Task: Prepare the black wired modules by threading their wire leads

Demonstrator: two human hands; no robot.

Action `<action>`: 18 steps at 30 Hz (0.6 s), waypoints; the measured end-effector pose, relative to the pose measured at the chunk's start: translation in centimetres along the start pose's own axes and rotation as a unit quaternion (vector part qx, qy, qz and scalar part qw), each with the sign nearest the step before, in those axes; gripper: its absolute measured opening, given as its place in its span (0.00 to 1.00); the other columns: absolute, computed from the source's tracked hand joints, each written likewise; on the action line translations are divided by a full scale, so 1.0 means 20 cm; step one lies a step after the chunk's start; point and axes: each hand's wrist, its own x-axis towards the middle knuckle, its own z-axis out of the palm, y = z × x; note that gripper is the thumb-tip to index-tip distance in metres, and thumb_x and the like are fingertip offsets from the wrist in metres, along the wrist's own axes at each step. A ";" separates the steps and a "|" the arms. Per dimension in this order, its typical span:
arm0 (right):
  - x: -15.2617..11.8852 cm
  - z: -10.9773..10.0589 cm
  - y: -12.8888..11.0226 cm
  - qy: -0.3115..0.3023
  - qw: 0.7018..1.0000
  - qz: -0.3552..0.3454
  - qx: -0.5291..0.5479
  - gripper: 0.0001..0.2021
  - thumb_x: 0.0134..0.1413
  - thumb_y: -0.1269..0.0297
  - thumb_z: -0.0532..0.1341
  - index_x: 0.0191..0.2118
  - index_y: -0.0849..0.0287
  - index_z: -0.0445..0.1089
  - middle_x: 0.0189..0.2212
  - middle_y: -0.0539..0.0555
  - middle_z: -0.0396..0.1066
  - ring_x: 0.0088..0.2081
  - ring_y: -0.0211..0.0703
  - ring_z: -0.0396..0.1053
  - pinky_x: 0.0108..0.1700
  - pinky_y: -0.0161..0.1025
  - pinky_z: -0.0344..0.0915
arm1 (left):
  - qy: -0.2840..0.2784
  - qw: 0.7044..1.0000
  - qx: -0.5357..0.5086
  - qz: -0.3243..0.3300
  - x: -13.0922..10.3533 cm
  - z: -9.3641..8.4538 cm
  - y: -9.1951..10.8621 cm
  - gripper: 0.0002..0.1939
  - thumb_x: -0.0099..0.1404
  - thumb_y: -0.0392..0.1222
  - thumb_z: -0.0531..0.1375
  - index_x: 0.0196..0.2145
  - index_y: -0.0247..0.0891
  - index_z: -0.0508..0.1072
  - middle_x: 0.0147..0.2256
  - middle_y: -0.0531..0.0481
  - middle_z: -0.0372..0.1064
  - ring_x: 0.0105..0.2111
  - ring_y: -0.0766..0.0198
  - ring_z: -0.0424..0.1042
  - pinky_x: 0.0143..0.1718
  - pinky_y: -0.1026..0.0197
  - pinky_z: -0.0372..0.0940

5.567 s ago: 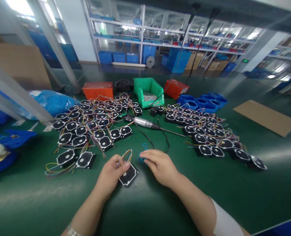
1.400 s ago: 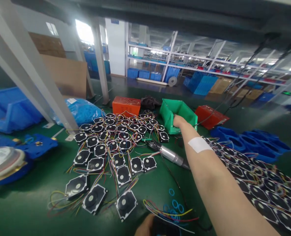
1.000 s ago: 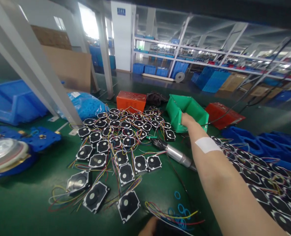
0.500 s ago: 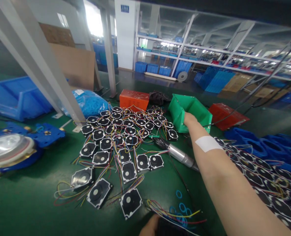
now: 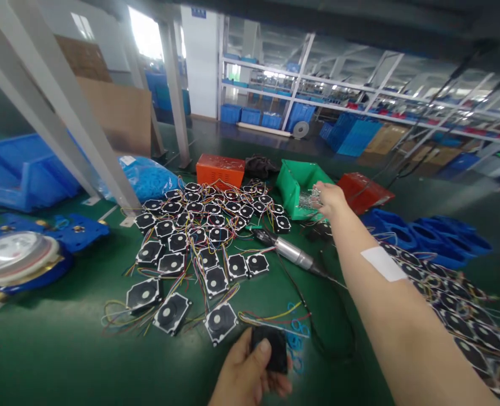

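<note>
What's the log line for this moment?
left hand: holds black unit; right hand: holds silver pieces at green bin; silver tool: on table

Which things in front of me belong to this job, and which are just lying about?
Seem part of the job:
- black unit in your left hand
- green bin of small metal parts, at your right hand
- probably the silver power tool

Seem just lying about:
- dark cloth
- cardboard sheet
- blue plastic bag
</note>
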 end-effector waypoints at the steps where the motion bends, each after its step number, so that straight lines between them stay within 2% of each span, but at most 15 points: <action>1: -0.09 -0.03 -0.01 -0.021 1.000 0.002 0.000 0.09 0.60 0.65 0.46 0.29 0.62 0.53 0.17 0.45 0.49 0.14 0.29 0.50 0.15 0.27 0.46 | 0.002 1.000 0.009 0.009 0.00 0.00 0.00 0.21 0.49 0.53 0.61 0.34 0.33 0.63 0.25 0.45 0.70 0.20 0.66 0.68 0.22 0.66 0.58; 5: -0.54 -0.12 0.06 -0.126 0.991 -0.003 -0.035 0.08 0.59 0.66 0.45 0.29 0.60 0.53 0.17 0.45 0.51 0.14 0.30 0.49 0.14 0.28 0.43 | -0.004 0.999 0.039 0.021 -0.03 0.02 0.02 0.21 0.50 0.50 0.61 0.37 0.32 0.62 0.26 0.44 0.70 0.20 0.67 0.67 0.22 0.66 0.57; 8: -0.84 -0.14 0.21 -0.182 0.978 -0.022 -0.099 0.09 0.57 0.67 0.47 0.27 0.61 0.56 0.15 0.45 0.51 0.14 0.33 0.50 0.16 0.29 0.44 | -0.011 0.998 0.058 0.031 -0.06 0.02 0.03 0.20 0.50 0.47 0.61 0.37 0.33 0.61 0.26 0.45 0.70 0.21 0.67 0.67 0.23 0.66 0.57; 10: -0.99 -0.13 0.30 -0.202 0.966 -0.062 -0.150 0.09 0.53 0.70 0.51 0.23 0.62 0.58 0.15 0.46 0.52 0.17 0.33 0.52 0.20 0.30 0.46 | -0.015 0.997 0.067 0.037 -0.06 0.02 0.02 0.18 0.52 0.45 0.60 0.37 0.33 0.60 0.27 0.45 0.69 0.21 0.68 0.67 0.24 0.66 0.58; 14: -1.13 -0.11 0.41 -0.234 0.933 -0.158 -0.223 0.09 0.49 0.75 0.56 0.21 0.63 0.59 0.20 0.48 0.56 0.25 0.35 0.55 0.29 0.33 0.49 | -0.022 0.995 0.081 0.047 -0.07 0.02 0.02 0.15 0.57 0.45 0.56 0.37 0.33 0.60 0.29 0.44 0.69 0.22 0.68 0.67 0.26 0.65 0.59; 18: -1.16 -0.14 0.41 -0.248 0.910 -0.216 -0.253 0.08 0.52 0.73 0.55 0.23 0.62 0.60 0.24 0.49 0.56 0.28 0.36 0.55 0.33 0.34 0.50 | -0.017 0.992 0.109 0.057 -0.07 0.03 0.02 0.16 0.58 0.47 0.54 0.38 0.32 0.60 0.27 0.43 0.69 0.21 0.68 0.66 0.23 0.66 0.58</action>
